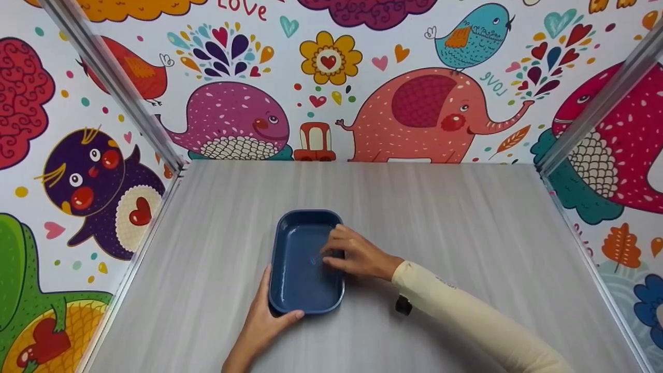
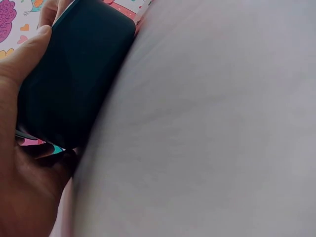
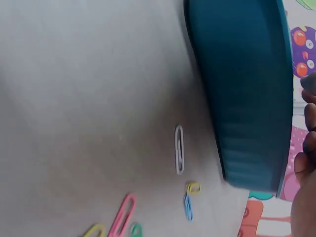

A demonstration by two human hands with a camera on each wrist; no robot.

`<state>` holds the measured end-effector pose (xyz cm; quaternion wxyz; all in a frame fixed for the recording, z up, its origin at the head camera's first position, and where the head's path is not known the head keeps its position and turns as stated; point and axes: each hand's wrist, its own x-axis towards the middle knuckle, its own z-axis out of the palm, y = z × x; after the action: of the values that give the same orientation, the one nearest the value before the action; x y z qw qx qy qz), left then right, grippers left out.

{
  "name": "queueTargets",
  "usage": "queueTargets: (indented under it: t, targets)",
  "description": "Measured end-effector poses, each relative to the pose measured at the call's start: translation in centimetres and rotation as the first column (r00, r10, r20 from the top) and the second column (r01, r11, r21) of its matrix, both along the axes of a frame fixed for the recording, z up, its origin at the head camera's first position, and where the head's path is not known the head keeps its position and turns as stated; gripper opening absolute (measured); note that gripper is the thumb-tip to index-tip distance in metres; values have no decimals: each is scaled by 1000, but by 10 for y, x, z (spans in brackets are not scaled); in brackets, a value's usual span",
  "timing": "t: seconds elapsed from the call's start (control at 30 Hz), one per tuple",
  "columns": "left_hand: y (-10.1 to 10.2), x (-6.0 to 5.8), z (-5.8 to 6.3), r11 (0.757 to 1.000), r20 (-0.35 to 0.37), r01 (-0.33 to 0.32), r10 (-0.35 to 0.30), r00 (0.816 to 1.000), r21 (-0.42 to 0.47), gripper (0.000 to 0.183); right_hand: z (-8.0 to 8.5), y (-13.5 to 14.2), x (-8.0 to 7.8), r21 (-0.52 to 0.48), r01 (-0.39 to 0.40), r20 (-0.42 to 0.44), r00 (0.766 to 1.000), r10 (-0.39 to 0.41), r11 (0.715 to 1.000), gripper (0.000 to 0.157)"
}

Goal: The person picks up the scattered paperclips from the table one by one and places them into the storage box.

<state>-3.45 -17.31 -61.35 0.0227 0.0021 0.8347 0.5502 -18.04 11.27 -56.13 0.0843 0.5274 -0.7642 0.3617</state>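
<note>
Blue tray (image 1: 298,282) between both hands (image 1: 264,322) (image 1: 358,254)

Grey table (image 1: 440,217), faint streaked grain. Printed wall (image 1: 287,72) behind: purple whale (image 1: 238,116), small red car (image 1: 315,154) under a yellow flower (image 1: 331,46), salmon elephant (image 1: 409,140) with blue bird (image 1: 476,39) perched on top. At left: tilted penguin (image 1: 101,173), green creature (image 1: 31,282) with red heart (image 1: 50,342). Metal posts (image 1: 115,85) at both far corners.

The place looks like a small work booth (its decor rather like a nursery's). Walls (image 1: 290,67) printed with cartoon animals (image 1: 378,129) enclose three sides of a grey wood-grain tabletop (image 1: 440,217), and metal posts (image 1: 115,80) mark the corners.
</note>
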Motion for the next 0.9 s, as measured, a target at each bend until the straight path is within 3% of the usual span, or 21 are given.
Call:
queueTargets:
  t: [0.23,0.47,0.7,0.9]
  targets:
    - [1,-1,2,1000,17,-5,5,1000,7,130,-7,21,0,-162,38,110,994,-21,986,16]
    - [2,0,1,1000,27,-1,1,1000,4,130,-19,38,10,-284,126,175,981,-78,951,25]
    - [1,1,-1,1000,-27,11,-11,1000,2,130,-17,53,26,-296,224,265,953,-145,929,23]
    - [0,0,0,1000,-20,11,-11,1000,11,130,-35,67,28,-281,285,281,937,-206,916,23]
